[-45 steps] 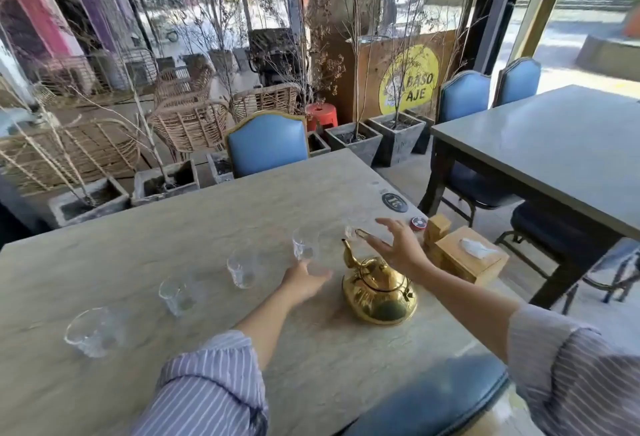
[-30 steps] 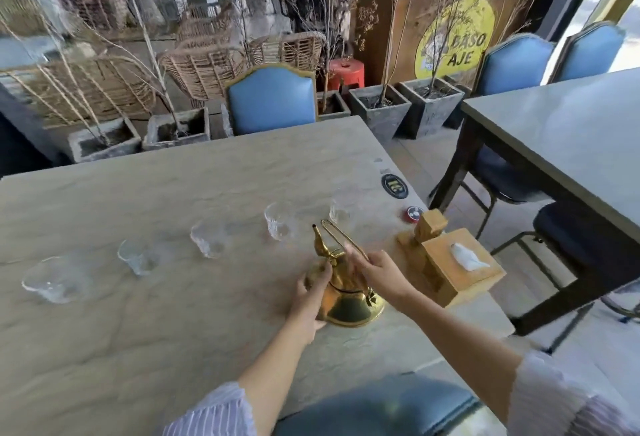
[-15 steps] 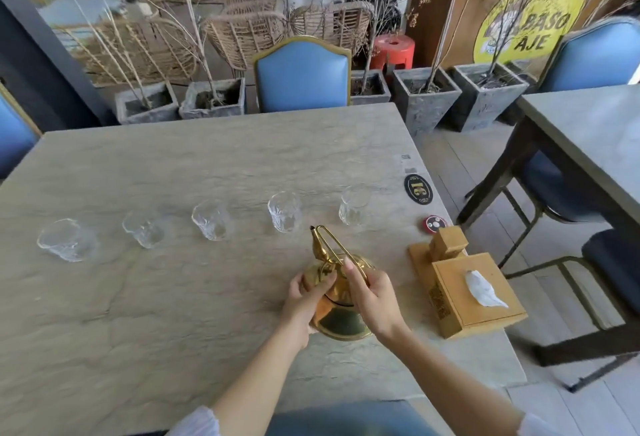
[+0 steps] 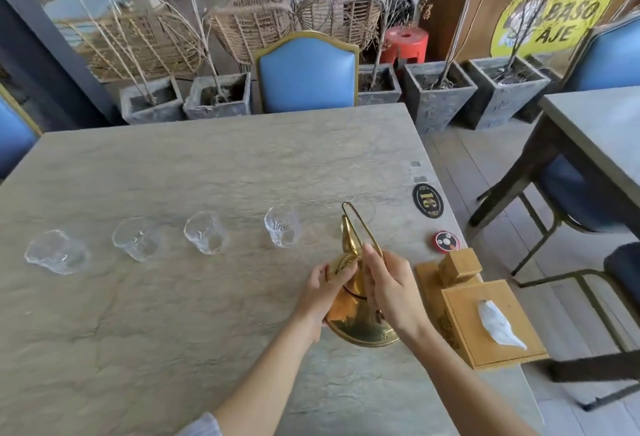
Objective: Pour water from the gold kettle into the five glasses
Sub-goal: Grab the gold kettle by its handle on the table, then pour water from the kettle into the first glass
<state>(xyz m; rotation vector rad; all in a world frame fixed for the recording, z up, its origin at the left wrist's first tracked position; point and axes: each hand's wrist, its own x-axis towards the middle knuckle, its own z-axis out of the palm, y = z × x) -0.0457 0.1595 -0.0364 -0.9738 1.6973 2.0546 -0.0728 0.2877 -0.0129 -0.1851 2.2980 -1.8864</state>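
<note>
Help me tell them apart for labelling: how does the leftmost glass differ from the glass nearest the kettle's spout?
The leftmost glass stands in open view; the glass nearest the spout is partly hidden behind the gold kettle. The leftmost glass is far from both hands; the other is just beyond them. Both are clear glass and look empty.

**Readable markings**

A yellow round sign (image 4: 554, 2) on the wooden board behind the planters reads "BASO AJE" in dark letters, partly crossed by bare twigs. A black oval plaque (image 4: 428, 200) lying on the counter near its right edge carries the gold number "16", seen upside down from here. The small red and black disc (image 4: 446, 242) beside it bears marks too small to read.
</note>
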